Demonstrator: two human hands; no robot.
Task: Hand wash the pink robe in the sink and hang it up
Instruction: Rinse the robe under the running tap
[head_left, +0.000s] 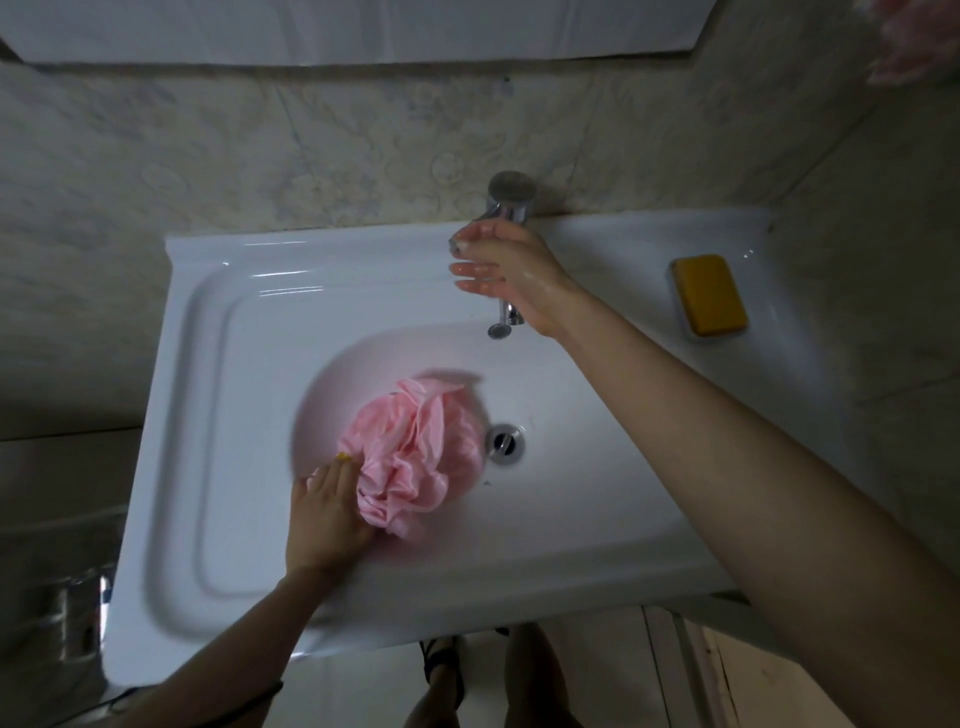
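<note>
- A crumpled pink fabric robe (410, 452) was gripped by the left hand (327, 519) in the basin of the white ceramic sink (208, 364).
- The right hand (498, 270) was laid over the chrome faucet (511, 200); its grip could not be told.

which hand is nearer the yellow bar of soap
Right. The right hand is on the chrome faucet, left of the yellow bar of soap; the left hand holds the pink robe in the white sink.

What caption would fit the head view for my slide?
Left hand holds the pink robe in the white sink while the right hand touches the faucet.
</note>
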